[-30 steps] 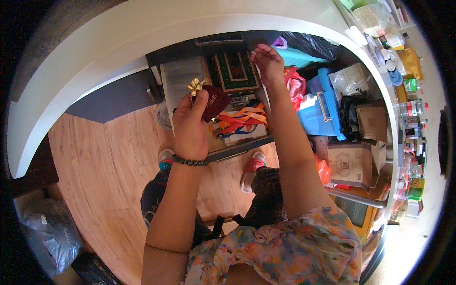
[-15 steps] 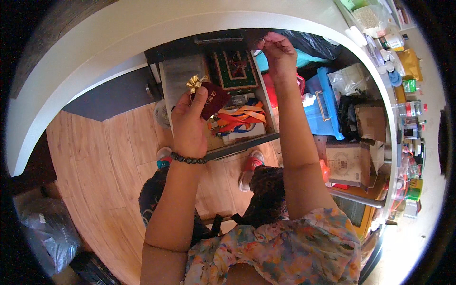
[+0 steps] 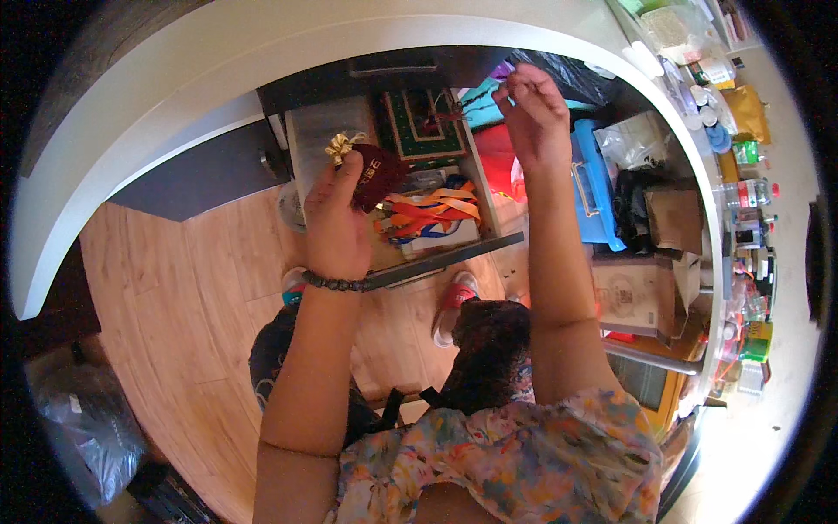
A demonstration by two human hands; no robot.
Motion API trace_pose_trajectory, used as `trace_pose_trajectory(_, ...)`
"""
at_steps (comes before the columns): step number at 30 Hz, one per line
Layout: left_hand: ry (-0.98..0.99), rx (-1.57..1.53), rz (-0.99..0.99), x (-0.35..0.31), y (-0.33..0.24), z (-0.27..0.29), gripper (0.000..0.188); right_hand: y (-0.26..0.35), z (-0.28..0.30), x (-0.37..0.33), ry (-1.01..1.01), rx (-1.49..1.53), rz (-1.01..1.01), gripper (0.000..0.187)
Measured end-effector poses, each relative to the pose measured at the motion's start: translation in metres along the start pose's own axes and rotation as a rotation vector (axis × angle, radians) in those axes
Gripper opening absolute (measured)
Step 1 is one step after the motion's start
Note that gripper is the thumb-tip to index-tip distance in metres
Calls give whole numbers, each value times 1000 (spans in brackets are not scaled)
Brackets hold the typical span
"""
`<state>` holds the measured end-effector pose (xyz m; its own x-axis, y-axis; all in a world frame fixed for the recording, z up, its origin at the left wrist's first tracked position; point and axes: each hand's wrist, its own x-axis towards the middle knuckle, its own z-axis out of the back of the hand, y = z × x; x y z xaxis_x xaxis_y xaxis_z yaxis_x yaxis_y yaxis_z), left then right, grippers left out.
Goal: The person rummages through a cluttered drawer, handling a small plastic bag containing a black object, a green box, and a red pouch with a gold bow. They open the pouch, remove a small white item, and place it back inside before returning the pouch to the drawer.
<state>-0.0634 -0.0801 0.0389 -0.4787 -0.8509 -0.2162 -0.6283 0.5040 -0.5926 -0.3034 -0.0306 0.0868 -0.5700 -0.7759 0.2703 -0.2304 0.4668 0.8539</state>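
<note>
My left hand [image 3: 336,214] pinches a small dark red drawstring pouch [image 3: 378,178] by its gathered gold top, above an open drawer [image 3: 454,262]. My right hand [image 3: 537,118] is raised past the drawer's right side, fingers curled together. From its fingertips a thin dark cord [image 3: 480,103] stretches left, with a dark reddish, tassel-like end over a green patterned box [image 3: 400,127]. The cord's finer detail is blurred. In front of the box, orange and blue ribbons [image 3: 441,212] lie bunched in the drawer.
A white curved tabletop edge [image 3: 349,39] arches over the drawer. Right of it stand a blue plastic bin [image 3: 598,196] and cardboard boxes [image 3: 637,293]. Bottles [image 3: 755,192] and packets line the far-right surface. A grey cabinet door [image 3: 196,170] is at left, above the wood floor [image 3: 183,306].
My right hand has moved right and slightly down, drawing the dark cord out toward the right. My left hand still holds the pouch, shifted slightly left.
</note>
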Motion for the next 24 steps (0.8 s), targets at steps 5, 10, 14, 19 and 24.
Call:
trace_pose_trajectory(5,-43,10,14,4,-1,6,24,-3,15,-82,68,-405,-212,22)
trace_pose_trajectory(10,-35,-4,25,5,1,4,26,-39,54,-151,311,-1048,-428,24)
trace_pose_trajectory(14,-41,9,45,4,1,4,29,-45,54,-153,338,-1057,-343,21)
trace_pose_trajectory(19,-49,28,32,5,1,4,27,-49,57,-134,229,-908,-403,18)
trace_pose_trajectory(24,-53,-10,42,5,2,3,25,-54,38,-95,256,-1384,-103,22)
